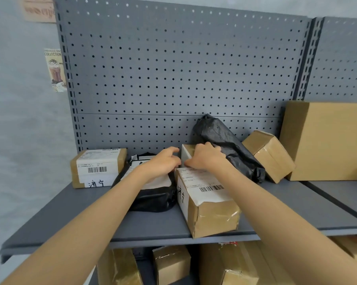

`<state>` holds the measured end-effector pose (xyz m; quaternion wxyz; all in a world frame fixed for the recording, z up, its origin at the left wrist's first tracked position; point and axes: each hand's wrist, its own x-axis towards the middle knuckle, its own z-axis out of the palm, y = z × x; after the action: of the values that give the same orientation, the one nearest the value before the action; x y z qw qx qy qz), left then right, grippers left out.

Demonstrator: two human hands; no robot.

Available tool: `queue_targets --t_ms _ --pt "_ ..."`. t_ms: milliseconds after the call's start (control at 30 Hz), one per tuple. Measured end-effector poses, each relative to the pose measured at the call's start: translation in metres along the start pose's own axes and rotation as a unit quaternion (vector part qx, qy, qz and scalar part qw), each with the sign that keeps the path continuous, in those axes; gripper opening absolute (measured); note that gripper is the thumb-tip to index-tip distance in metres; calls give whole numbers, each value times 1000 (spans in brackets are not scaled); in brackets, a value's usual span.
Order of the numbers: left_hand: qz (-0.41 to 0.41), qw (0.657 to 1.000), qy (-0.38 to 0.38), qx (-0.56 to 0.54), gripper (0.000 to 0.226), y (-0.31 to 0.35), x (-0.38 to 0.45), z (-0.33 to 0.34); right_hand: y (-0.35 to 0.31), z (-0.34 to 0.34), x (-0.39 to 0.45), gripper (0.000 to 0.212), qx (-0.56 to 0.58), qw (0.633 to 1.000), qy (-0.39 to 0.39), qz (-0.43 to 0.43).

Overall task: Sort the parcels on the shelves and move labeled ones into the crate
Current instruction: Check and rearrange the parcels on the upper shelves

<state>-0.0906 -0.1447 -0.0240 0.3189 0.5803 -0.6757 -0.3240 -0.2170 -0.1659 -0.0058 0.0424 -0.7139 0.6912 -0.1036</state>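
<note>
Labelled box point(209, 200) beside black bag point(152, 194)

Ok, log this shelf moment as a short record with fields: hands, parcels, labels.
left hand: fingers curled, reaching over the black bag
right hand: holds the small box
labeled: front box, left box, black bag
no label seen: black wrap, tilted box, big box
crate: not in view

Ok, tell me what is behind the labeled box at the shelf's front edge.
Behind the labeled box stands a small box, which both the left hand and right hand touch. The hands cover most of it; no label is visible.
</note>
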Motion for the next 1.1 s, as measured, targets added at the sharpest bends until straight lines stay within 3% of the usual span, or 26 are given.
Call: queue_targets --t_ms 100,267,367,467,567,700,967,1100 --pt "-5 1000 0 -5 57 -2 -1 -1 10 2 6 71 30 1000 -2 10" --pt "2 1000 1 -9 56 1 2 -2 32 -4 14 79 216 976 35 -14" --pt "19 999 3 -26 56 3 5 -2 40 -13 17 77 376 925 52 -8" --pt "26 997 20 -68 77 3 9 -4 47 -22 14 72 508 861 25 11" --pt "55 991 43 -118 73 7 11 -8 49 -21 7 69 587 809 -38 -6" --pt "93 982 73 -145 67 10 8 -16 46 -20 0 67 648 758 -57 -36" --pt "134 974 116 -140 76 7 -6 -35 31 -18 -10 53 624 772 -102 -65" --pt "128 977 119 -125 76 -4 -15 -42 21 -10 -9 62 604 786 -118 -57"
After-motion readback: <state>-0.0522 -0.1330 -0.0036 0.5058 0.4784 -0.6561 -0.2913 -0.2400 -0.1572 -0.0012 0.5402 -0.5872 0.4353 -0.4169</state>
